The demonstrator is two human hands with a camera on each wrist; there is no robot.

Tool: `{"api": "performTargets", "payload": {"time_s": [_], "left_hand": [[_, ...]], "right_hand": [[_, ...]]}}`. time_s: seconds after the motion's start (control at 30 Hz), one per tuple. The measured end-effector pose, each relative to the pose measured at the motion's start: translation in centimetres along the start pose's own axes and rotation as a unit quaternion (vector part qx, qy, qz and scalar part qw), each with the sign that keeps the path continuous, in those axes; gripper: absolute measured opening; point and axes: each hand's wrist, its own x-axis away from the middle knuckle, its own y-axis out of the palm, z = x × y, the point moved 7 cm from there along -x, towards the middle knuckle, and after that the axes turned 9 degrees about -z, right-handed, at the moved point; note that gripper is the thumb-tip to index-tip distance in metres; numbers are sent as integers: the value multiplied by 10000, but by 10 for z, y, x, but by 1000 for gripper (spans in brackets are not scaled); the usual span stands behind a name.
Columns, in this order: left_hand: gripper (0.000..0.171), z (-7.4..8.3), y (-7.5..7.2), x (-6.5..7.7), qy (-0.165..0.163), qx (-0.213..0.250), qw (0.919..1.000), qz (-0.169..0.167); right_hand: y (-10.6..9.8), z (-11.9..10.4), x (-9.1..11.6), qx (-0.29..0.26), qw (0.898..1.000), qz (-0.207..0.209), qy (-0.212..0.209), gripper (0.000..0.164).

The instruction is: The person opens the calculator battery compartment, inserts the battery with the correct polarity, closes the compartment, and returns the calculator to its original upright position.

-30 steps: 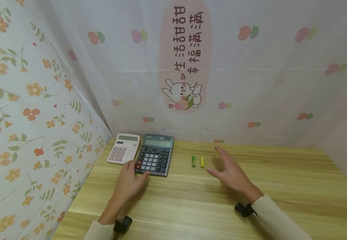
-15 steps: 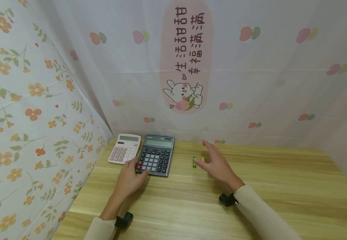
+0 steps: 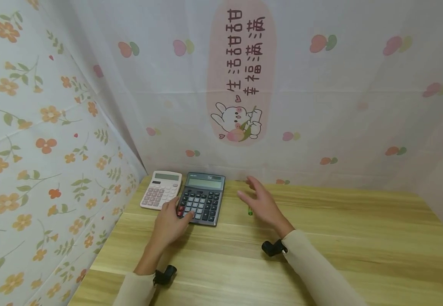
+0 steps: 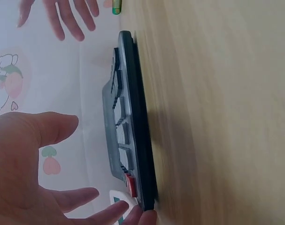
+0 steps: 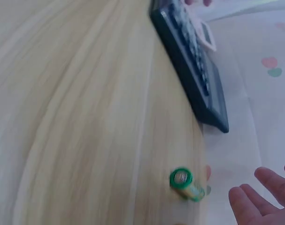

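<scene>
A dark grey calculator [image 3: 205, 199] lies face up on the table. At its lower left corner is my left hand [image 3: 169, 223], fingertips right at the side edge in the left wrist view and the thumb [image 4: 60, 127] raised apart from the keys. My right hand [image 3: 264, 206] hovers to the right of this calculator with spread fingers and holds nothing. Beneath it, a green battery [image 3: 250, 211] shows only its near end in the head view; the right wrist view has more of that battery [image 5: 187, 183]. The yellow battery is hidden behind the right hand.
A white calculator [image 3: 161, 191] with pinkish keys lies just left of the dark one. The wooden table [image 3: 344, 246] meets a printed curtain [image 3: 344, 110] at the back, and a floral curtain [image 3: 45, 170] hangs along the left.
My right hand has moved left, from beside the batteries to over them, toward the dark calculator. My left hand stays at the dark calculator's corner; the calculators have not moved.
</scene>
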Motion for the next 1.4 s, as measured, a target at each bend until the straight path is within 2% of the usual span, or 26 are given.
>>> {"api": "performTargets", "payload": {"time_s": [0.3, 0.57, 0.97, 1.07, 1.17, 1.33, 1.4], "left_hand": [[80, 2, 1, 1, -243, 93, 9996, -128], [80, -1, 1, 1, -299, 95, 9995, -75], [79, -1, 0, 0, -280, 128, 9995, -79], [79, -3, 1, -1, -304, 121, 9994, -77], [80, -5, 2, -1, -332, 148, 9993, -68], [80, -4, 1, 0, -333, 197, 9992, -79], [80, -4, 0, 1, -327, 200, 9992, -81]], "right_hand": [[14, 0, -16, -775, 9968, 124, 179, 77], [30, 0, -30, -1642, 9860, 239, 186, 67], [49, 0, -52, -1896, 9797, 253, 601, 65], [52, 0, -56, -1939, 9790, 251, 578, 64], [57, 1, -60, -2314, 9711, 242, 533, 63], [66, 9, -67, -3171, 9459, 280, 634, 64], [68, 11, -70, -3327, 9402, 303, 673, 63]]}}
